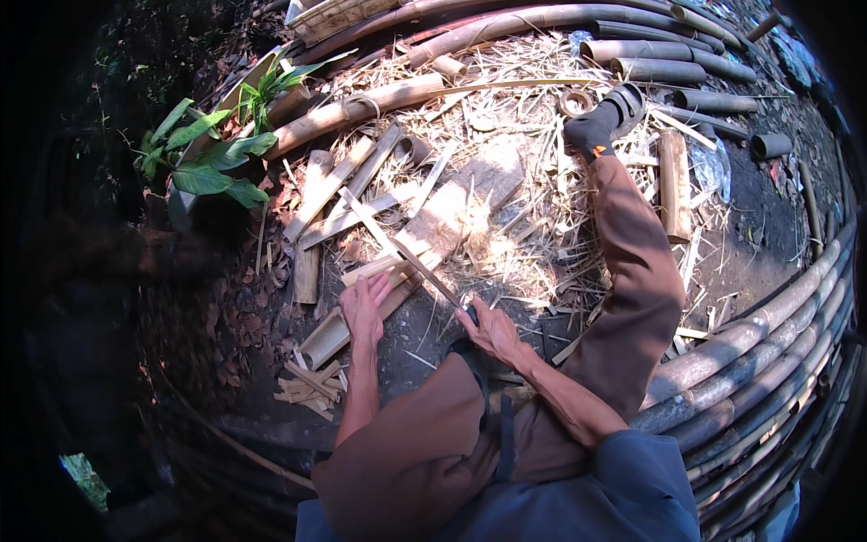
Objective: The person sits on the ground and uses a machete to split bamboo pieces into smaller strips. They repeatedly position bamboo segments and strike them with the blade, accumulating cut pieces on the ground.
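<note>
In my right hand (pixel 495 331) is the dark handle of a long-bladed knife (pixel 430 277), its blade slanting up and left. A pale bright strip (pixel 366 219) continues along the blade's line; whether it is sunlit blade or bamboo, I cannot tell. My left hand (pixel 363 309) grips a split bamboo piece (pixel 377 269) at its near side, just left of the blade. Beneath lies a half-round bamboo length (pixel 327 340). Beyond the blade, a flat wooden board (pixel 483 185) rests on the ground, partly covered in shavings.
Split bamboo slats (pixel 370 167) lie at the far left, beside a leafy plant (pixel 203 149). Long bamboo poles (pixel 731 352) are stacked on the right. My outstretched leg (pixel 632 262) crosses the shavings. A short bamboo section (pixel 674 185) lies beyond it. Offcuts (pixel 312 387) sit near my left forearm.
</note>
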Available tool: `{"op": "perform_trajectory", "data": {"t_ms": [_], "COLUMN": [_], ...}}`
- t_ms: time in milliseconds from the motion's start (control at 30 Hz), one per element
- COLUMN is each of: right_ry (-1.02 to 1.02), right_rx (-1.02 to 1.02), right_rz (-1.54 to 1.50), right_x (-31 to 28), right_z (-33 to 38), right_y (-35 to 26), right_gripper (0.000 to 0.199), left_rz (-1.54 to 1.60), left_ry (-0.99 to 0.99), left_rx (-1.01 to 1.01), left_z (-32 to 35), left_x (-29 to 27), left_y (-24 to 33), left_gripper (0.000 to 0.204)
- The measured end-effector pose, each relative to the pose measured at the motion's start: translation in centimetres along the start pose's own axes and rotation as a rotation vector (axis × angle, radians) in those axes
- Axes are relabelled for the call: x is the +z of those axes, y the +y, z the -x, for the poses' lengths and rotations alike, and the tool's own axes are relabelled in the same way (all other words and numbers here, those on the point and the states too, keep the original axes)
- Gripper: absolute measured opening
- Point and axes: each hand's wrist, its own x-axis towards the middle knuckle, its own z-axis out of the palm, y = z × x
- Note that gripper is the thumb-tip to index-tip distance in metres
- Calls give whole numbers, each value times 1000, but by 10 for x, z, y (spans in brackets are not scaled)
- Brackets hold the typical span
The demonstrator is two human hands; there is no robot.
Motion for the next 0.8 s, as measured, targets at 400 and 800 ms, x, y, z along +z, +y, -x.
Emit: {"op": "perform_trajectory", "data": {"t_ms": [400,800], "right_ry": [15,136], "right_rx": [-126,33], "right_rz": [-15,-70], "right_x": [21,25], "right_z": [-1,-19], "right_y": [-7,24], "right_gripper": [47,50], "left_rz": [-216,-374], "left_ry": [125,68], "left_rx": [93,134], "left_z": [2,4], "left_x": [24,51], "left_y": [4,12], "left_gripper": [42,41]}}
